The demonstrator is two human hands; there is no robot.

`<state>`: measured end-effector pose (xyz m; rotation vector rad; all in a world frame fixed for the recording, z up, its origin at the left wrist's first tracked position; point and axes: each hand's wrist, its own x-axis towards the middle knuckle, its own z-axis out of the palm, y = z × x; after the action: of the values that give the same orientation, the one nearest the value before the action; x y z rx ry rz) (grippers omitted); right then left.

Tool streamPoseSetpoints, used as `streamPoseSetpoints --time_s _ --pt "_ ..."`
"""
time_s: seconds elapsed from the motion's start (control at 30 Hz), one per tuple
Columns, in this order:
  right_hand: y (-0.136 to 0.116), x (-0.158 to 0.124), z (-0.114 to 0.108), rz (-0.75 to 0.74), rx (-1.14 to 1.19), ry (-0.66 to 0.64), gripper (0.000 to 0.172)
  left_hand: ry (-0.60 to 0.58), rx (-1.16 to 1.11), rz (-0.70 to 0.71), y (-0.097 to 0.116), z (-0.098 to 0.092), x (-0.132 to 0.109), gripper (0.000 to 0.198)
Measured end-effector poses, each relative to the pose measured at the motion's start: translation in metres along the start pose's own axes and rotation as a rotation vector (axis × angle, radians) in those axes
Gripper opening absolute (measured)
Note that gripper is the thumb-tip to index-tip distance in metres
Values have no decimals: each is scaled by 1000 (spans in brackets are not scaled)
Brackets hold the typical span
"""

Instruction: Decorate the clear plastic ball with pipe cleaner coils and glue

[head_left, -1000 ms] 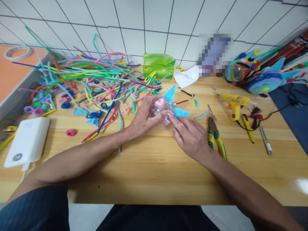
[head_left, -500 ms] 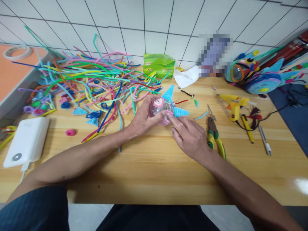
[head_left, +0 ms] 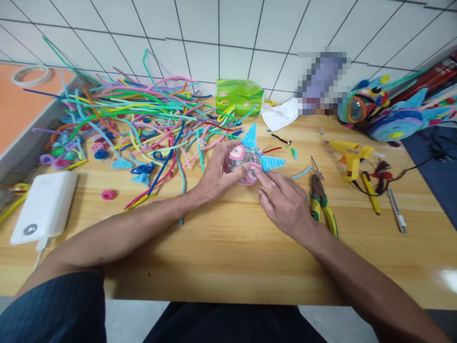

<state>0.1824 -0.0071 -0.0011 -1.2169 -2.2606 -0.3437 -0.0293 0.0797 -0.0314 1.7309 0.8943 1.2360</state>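
Note:
My left hand is wrapped round a small clear plastic craft piece with pink pipe-cleaner trim and two blue cones sticking out of it. The left thumb presses on a pink ring on its near side. At that same ring, the stretched index fingertip of my right hand touches the edge. The right thumb stands apart below, and the other right fingers are curled and partly hidden. Pliers with yellow-green handles lie just right of my right hand.
Loose pipe cleaners heap at the back left, by a white power bank. A green tissue pack stands by the wall. Rightward lie a yellow glue gun, a yellow cutter, a silver knife and colourful crafts.
The whole view has shifted slightly, so things appear a little further right. Both hands keep the same hold and touch on the craft piece.

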Motion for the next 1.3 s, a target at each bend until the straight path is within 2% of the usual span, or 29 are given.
streamPoseSetpoints --time_s 0.27,0.47,0.8,1.3 --pt "1 -1 0 2 19 6 60 -7 -40 -17 0 -1 1 57" --pt "4 -2 1 -10 1 24 54 -10 -75 -32 0 -1 0 56" --pt "4 -6 3 13 16 -41 62 -5 -95 -49 -1 -1 0 56" --pt "4 -5 2 32 33 -42 58 29 -137 -55 -7 3 -6 58"
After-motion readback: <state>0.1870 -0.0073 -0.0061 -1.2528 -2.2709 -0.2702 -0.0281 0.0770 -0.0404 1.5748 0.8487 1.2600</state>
